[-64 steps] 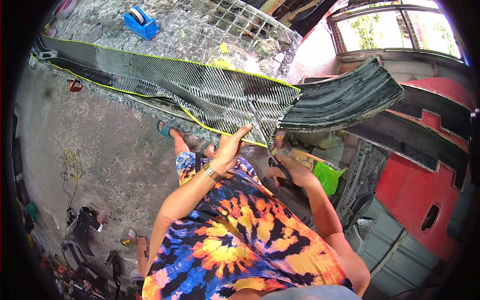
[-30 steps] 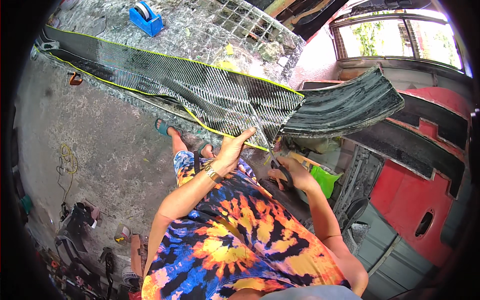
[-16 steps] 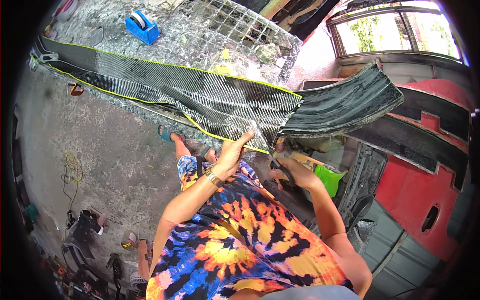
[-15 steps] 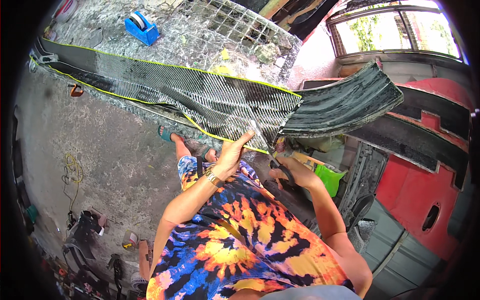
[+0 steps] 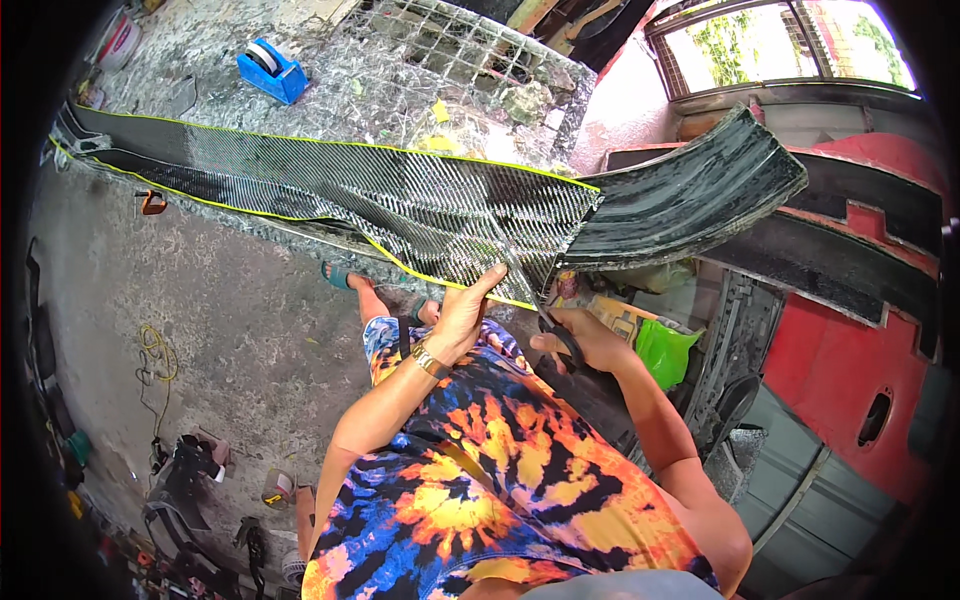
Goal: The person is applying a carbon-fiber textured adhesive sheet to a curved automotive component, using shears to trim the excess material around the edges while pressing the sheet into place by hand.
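A long strip of black woven carbon fibre cloth, edged with yellow-green tape, lies along a dark curved mould. My left hand is closed on the cloth's near edge, close to its right end, with the thumb on top. Just to the right, my right hand grips scissors with black handles. Their blades reach up to the taped corner of the cloth, and part of them is hard to make out against the weave. Loose fibres fray along the cloth's right end.
Behind the cloth, a blue tape dispenser stands on the stained worktable, near a metal grid. An orange clamp hangs at the table's near edge. Red and black panels lean at right, beside a green bag.
The whole view has shifted slightly. Both hands stay at the cloth's right end, the left still on its edge and the right still on the scissors, with little visible movement.
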The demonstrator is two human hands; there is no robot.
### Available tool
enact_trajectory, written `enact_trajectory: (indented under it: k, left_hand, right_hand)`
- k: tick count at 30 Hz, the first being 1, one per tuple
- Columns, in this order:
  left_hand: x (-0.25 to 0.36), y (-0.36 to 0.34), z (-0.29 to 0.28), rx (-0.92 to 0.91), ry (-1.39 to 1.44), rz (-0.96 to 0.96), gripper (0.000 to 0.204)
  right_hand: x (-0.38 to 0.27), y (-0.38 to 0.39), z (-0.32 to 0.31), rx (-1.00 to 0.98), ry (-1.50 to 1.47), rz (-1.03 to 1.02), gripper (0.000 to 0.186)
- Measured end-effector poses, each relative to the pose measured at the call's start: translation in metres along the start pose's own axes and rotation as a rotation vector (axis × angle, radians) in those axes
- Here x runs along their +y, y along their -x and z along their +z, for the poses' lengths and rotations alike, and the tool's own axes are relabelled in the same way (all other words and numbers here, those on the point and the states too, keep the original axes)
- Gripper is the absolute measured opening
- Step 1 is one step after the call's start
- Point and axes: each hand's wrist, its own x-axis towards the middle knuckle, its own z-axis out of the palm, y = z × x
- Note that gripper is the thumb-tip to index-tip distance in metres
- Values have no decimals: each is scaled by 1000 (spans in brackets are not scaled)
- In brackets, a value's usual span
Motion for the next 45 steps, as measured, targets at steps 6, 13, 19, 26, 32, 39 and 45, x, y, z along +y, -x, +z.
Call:
enact_trajectory:
  k: [6, 13, 19, 26, 32, 39, 45]
  left_hand:
    - [0, -1, -2, -1, -33, -9, 32]
    - [-2, -2, -6, -27, -35, -5, 33]
    - [5, 6, 6, -31, 11, 53, 20]
    - [3, 4, 1, -26, -6, 10, 19]
    - [6, 7, 5, 17, -34, 24, 20]
    - [4, 4, 1, -17, -31, 21, 17]
    - [7, 5, 2, -17, -15, -4, 13]
  right_hand:
    - [1, 3, -2, -18, 43, 40, 36]
    - [0, -1, -2, -59, -24, -5, 36]
    - [-11, -8, -1, -35, -61, -35, 47]
    - [-1, -14, 2, 49, 51, -120, 48]
    - [-11, -5, 2, 6, -21, 19, 44]
    - [-11, -8, -1, -41, -78, 0, 47]
    - [-28, -10, 0, -58, -76, 21, 49]
